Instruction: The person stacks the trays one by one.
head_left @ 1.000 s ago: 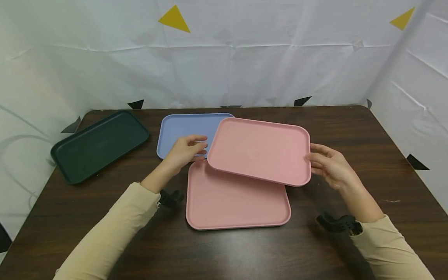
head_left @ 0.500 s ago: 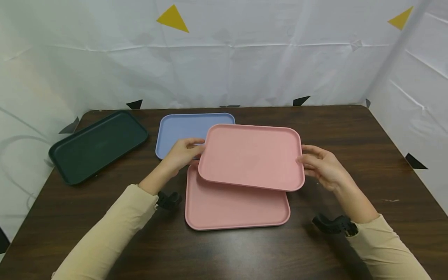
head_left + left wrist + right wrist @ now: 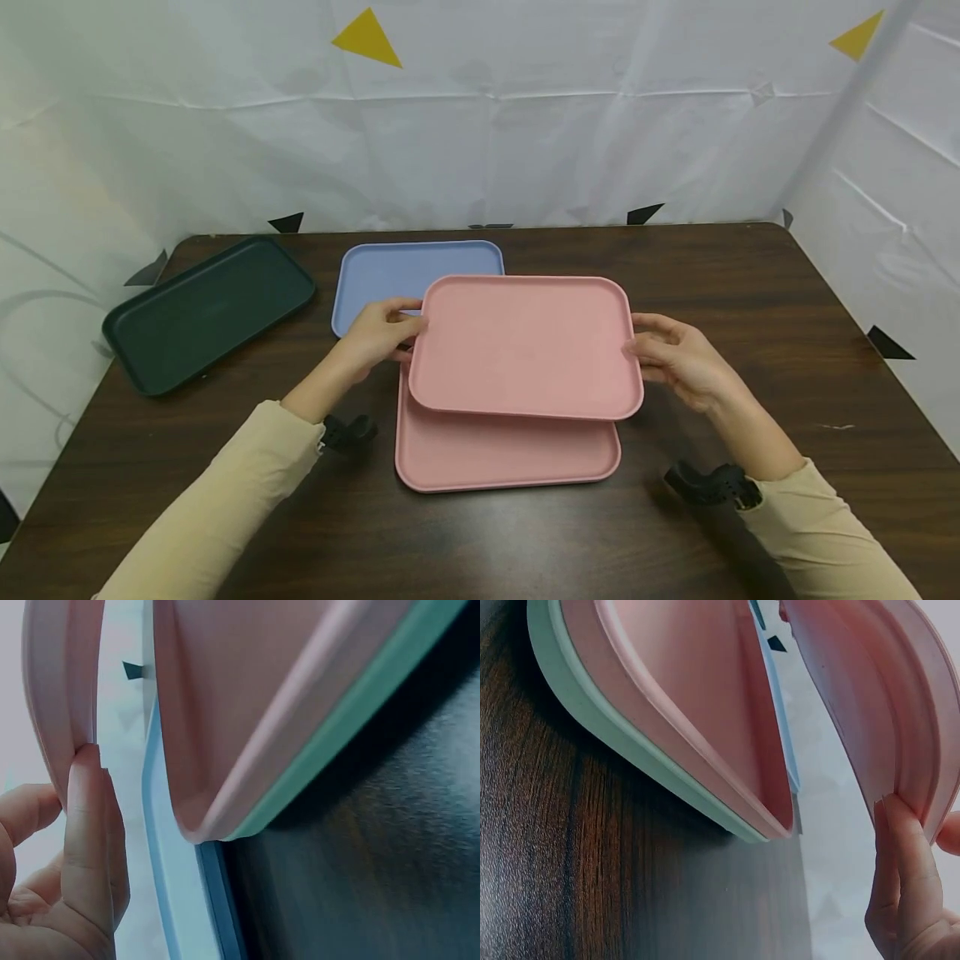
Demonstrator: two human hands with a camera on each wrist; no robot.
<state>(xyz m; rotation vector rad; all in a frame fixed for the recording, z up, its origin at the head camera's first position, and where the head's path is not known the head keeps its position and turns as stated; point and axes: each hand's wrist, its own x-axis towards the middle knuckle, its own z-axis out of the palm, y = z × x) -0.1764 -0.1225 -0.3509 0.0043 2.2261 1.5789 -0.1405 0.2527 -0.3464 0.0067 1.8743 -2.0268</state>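
Dark brown wood-grain counter (image 3: 750, 350), glossy patch of glare at the near middle. White creased sheeting (image 3: 525, 150) walls it in at the back and both sides. Yellow triangle (image 3: 369, 38) up on the back sheet, another (image 3: 857, 36) far right; black triangular patches along the counter's edges.

Pink tray (image 3: 525, 346) is held in the air over the middle of the counter, apart from the lower pink tray (image 3: 502, 454), whose far part it covers in the head view. Long axis runs left-right, nearly parallel to the counter's back edge; short ends face the hands, hollow side up. Lower pink tray lies the same way, on a light green tray (image 3: 337, 731) seen in the wrist views.

Left hand (image 3: 378, 332) pinches the left short end, right hand (image 3: 678, 358) the right; on both, thumb and fingers close to the rim's thickness.

Blue tray (image 3: 390, 271) behind, partly hidden, also lengthwise left-right. Dark green tray (image 3: 210, 317) at far left, long axis diagonal, near-left to far-right. Cream sleeves (image 3: 217, 500), black wrist gear (image 3: 348, 432).
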